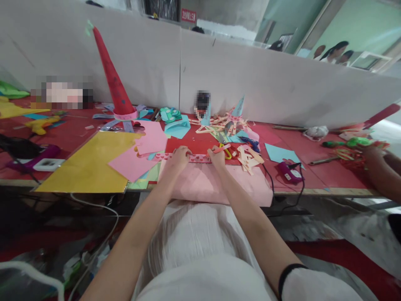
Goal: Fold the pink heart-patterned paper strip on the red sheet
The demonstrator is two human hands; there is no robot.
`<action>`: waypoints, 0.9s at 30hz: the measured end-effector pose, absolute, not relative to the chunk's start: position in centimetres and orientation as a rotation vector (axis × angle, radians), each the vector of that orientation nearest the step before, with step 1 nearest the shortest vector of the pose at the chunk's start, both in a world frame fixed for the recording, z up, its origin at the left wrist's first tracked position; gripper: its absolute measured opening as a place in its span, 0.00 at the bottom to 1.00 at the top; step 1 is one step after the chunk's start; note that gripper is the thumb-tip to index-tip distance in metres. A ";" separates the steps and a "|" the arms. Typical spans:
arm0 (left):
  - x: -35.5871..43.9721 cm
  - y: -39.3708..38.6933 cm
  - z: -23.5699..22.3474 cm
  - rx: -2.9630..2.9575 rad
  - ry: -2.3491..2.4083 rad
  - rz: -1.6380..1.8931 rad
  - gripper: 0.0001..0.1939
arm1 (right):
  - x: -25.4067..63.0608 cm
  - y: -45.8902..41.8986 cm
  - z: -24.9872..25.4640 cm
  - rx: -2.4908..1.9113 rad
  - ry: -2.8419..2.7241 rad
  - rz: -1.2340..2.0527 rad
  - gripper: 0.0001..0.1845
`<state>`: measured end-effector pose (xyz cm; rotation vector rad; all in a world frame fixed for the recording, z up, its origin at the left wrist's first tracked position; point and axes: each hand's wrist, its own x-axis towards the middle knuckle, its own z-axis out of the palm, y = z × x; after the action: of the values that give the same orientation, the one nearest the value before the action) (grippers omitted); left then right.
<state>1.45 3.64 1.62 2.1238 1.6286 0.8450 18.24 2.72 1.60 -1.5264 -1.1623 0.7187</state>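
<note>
A pink strip with red heart-like marks lies across red paper near the table's front edge. My left hand is closed with curled fingers on the strip, holding it down. A slim pink pen is gripped in my right hand, which rests at the strip's right part. The pen's tip is hidden by my fingers. Just right of my right hand are yellow-handled scissors and a pile of cream paper strips. Pink cloth or paper hangs over the edge below my hands.
Yellow card and pink sheets lie at left. Behind them stands a tall red paper cone; smaller blue cones stand at the back. A purple box with a cable sits right. Another person's hand is at far right.
</note>
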 end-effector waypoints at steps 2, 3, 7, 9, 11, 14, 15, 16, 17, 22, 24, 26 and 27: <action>1.7 3.3 1.9 2.203 1.609 0.802 0.07 | 18.2 2.7 1.7 -1.545 -1.176 0.681 0.12; 1.8 3.1 2.0 2.252 1.590 0.791 0.06 | 18.2 2.7 1.6 -1.553 -1.184 0.655 0.13; 2.3 2.5 2.0 2.372 1.515 0.725 0.10 | 18.5 2.9 1.4 -1.570 -1.214 0.553 0.15; 2.3 2.4 2.0 2.382 1.501 0.707 0.10 | 18.6 3.0 1.3 -1.572 -1.212 0.539 0.15; 2.3 2.4 2.0 2.384 1.494 0.695 0.10 | 18.7 3.2 1.2 -1.564 -1.203 0.562 0.15; 2.2 2.5 2.1 2.378 1.498 0.680 0.09 | 18.8 3.4 0.8 -1.561 -1.199 0.603 0.14; 2.2 2.5 2.1 2.378 1.499 0.679 0.09 | 18.8 3.4 0.7 -1.559 -1.198 0.614 0.14; 2.2 2.5 2.2 2.377 1.500 0.680 0.09 | 18.8 3.5 0.6 -1.558 -1.199 0.623 0.14; 2.3 2.5 2.2 2.377 1.500 0.683 0.09 | 18.8 3.5 0.6 -1.557 -1.199 0.631 0.14; 2.3 2.4 2.2 2.364 1.494 0.683 0.09 | 18.7 3.5 0.5 -1.532 -1.198 0.637 0.14; 2.2 2.4 2.2 2.362 1.485 0.679 0.09 | 18.7 3.5 0.5 -1.530 -1.195 0.649 0.13; 2.2 2.4 2.2 2.358 1.486 0.674 0.09 | 18.7 3.5 0.5 -1.524 -1.197 0.656 0.13; 2.2 2.5 2.2 2.355 1.489 0.671 0.09 | 18.7 3.5 0.5 -1.517 -1.203 0.656 0.12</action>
<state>2.21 2.45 2.24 2.3551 1.4886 0.6711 18.69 3.50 0.45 -1.5175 -1.2026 0.6564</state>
